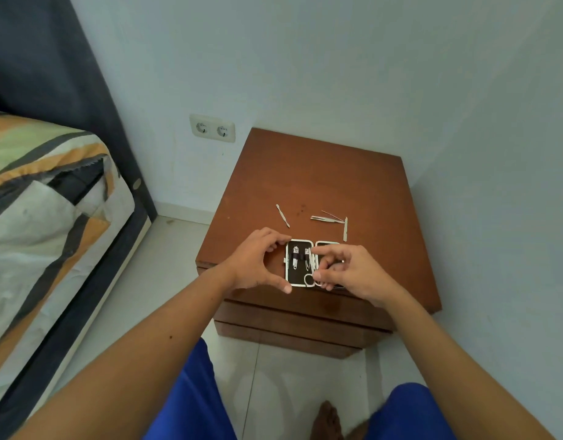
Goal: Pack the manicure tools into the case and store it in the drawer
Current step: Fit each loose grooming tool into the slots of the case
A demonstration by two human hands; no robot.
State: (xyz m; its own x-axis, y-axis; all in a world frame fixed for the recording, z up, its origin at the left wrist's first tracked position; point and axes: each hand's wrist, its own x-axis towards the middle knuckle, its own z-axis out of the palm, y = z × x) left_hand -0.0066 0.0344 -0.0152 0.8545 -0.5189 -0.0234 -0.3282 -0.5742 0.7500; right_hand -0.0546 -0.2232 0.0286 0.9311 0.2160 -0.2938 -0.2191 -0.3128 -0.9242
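The manicure case [297, 279] lies open near the front edge of a brown nightstand [321, 179], with a nail clipper [295, 258] strapped in its dark left half. My left hand [253, 263] braces the case's left side between thumb and index finger. My right hand [350, 273] covers the case's right half and pinches small scissors [309, 274], whose blades lie along the case's middle with one ring handle showing. Behind the case, loose on the top, lie a thin cuticle pusher [282, 215], a tweezers-like tool [326, 218] and a short file [345, 229].
The nightstand's drawers [302, 312] are shut, just below the case. A bed with a striped cover [45, 211] stands to the left. A double wall socket [212, 128] sits behind. My blue-clad knees [194, 401] and a bare foot [329, 420] are on the tiled floor.
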